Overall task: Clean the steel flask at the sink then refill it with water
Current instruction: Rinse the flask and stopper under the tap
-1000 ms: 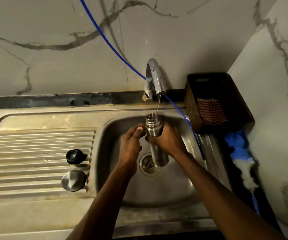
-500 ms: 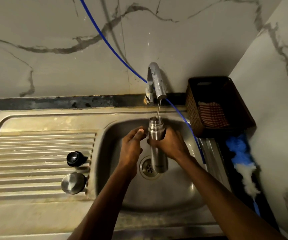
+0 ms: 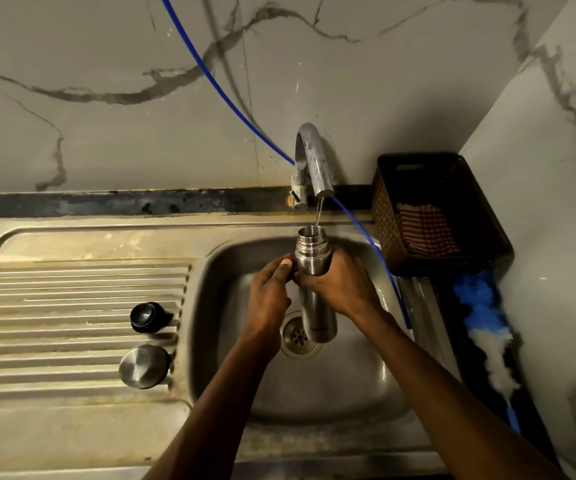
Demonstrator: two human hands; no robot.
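The steel flask (image 3: 316, 303) stands upright over the sink basin (image 3: 348, 386), its open mouth right under the tap (image 3: 314, 161). A thin stream of water runs from the tap into the mouth. My right hand (image 3: 343, 285) grips the flask's upper body from the right. My left hand (image 3: 269, 296) touches the flask's left side with its thumb and fingertips; how firmly it holds I cannot tell. The black inner stopper (image 3: 149, 317) and the steel cap (image 3: 144, 366) lie on the ribbed drainboard (image 3: 54, 323) to the left.
A blue hose (image 3: 217, 88) runs down the marble wall, behind the tap and along the basin's right rim. A dark woven basket (image 3: 435, 213) sits at the back right corner. A blue and white duster (image 3: 484, 327) lies against the right wall. The drain (image 3: 298, 336) is behind the flask.
The flask and both hands stay under the running tap in the same grip. Only the camera has tilted up a little, so everything sits lower in view.
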